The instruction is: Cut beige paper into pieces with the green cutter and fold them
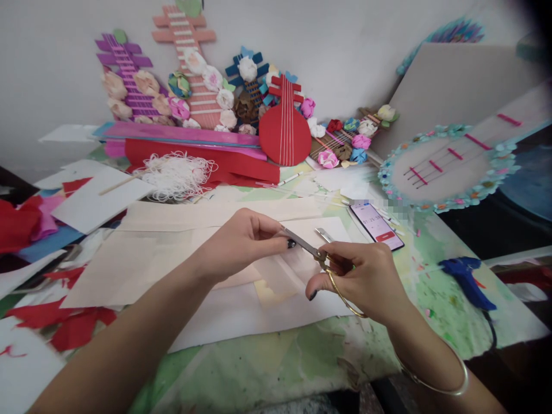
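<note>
Gripping scissors (303,241), right fingers (319,282) — left fingers (269,248) alongside, hold unclear — over cluttered green table (241,374), pale wall (336,46) beyond.

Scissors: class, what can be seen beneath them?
Pale overlapping papers lie beneath the scissors, on a green-stained table. Whatever sits directly behind the blades and right hand is covered.

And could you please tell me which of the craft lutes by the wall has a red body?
The round lute between the blue-pegged lute and the brown lute; no other has a red body.
</note>
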The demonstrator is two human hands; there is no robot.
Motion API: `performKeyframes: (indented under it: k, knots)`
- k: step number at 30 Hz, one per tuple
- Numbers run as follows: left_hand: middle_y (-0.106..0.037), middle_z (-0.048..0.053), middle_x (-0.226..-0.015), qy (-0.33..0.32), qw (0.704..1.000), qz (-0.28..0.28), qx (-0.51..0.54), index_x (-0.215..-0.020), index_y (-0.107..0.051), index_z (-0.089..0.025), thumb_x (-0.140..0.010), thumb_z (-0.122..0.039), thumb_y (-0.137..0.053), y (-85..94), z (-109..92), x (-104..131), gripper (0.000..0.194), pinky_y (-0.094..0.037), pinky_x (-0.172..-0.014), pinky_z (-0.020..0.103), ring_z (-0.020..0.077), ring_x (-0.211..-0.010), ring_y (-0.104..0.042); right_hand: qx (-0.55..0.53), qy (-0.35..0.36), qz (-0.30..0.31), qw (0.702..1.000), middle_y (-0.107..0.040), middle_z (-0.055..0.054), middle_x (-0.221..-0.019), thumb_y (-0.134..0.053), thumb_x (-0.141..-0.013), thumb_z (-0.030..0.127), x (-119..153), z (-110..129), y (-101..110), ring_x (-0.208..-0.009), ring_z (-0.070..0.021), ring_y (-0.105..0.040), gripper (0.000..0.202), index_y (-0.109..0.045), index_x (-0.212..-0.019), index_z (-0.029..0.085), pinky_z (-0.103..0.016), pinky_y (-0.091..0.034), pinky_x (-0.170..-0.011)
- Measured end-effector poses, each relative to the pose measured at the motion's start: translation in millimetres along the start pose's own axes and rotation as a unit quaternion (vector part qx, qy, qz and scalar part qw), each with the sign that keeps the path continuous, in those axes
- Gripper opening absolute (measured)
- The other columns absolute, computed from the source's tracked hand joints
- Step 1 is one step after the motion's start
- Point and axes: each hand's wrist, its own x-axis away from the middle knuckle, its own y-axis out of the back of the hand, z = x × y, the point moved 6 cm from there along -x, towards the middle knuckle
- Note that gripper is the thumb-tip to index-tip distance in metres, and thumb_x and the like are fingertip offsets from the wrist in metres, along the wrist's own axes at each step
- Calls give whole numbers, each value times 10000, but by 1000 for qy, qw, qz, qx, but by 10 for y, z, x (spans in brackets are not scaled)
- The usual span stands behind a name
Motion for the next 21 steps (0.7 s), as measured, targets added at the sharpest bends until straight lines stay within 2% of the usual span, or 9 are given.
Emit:
performKeyframes:
  k: [6, 13, 17, 21]
  knots:
    - [-702, 23, -698, 7, 1000, 1, -4, -771, -767, -136, -758, -235, -663, -2, 13, -3, 144, -441, -603, 198, 108, -637, -576, -7, -3, 0, 1000, -302, 70, -493, -801, -623, 563, -12, -8, -6, -505, -75, -243, 450, -602, -568, 163, -239, -205, -438]
    - [-723, 25, -751, 9, 1000, 19, 10, -845, -775, -155, -780, -214, -672, -24, 18, -3, 136, -468, -649, 194, 117, -698, -614, -16, -1, -6, 1000, -304, 71, -489, -830, -630, 467, 3, 4, -19, -509, -68, -239, 405, -585, -551, 155, -234, -195, -438]
    - [-710, 23, -730, 21, 999, 4, 27, -814, -761, -146, -787, -249, -696, 1, 39, -14, 124, -468, -615, 179, 107, -674, -611, -49, -56, -39, 996, -335, 68, -486, -850, -592, 430, 8, -111, 44, -502, -68, -254, 358, -620, -592, 155, -231, -196, -432]
    - [-691, 6, -705, 9, 998, -37, 42, -767, -734, -133, -768, -257, -725, 56, 33, -30, 125, -442, -574, 138, 74, -631, -589, -135, -131, -55, 981, -400, 56, -500, -826, -600, 368, -3, -320, 106, -500, -74, -312, 279, -656, -662, 155, -224, -243, -440]
